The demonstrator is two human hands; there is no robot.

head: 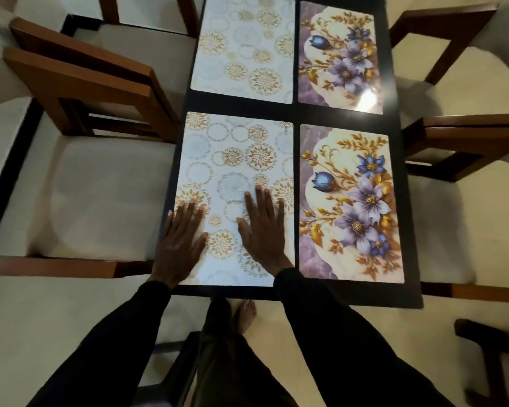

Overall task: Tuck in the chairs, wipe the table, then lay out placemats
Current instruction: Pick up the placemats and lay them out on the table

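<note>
Several placemats lie in a grid on the dark table (294,113). The near left placemat (235,160) is white with gold and grey circles. My left hand (180,245) and my right hand (263,230) both rest flat on its near half, fingers straight. To its right lies a purple floral placemat (350,201). Further back are another white circle placemat (244,45) and another floral placemat (340,54).
Wooden chairs with pale seats flank the table: two on the left (80,83) and two on the right (465,142). Another wooden chair (488,342) stands at the lower right. My bare foot (244,315) shows under the near table edge.
</note>
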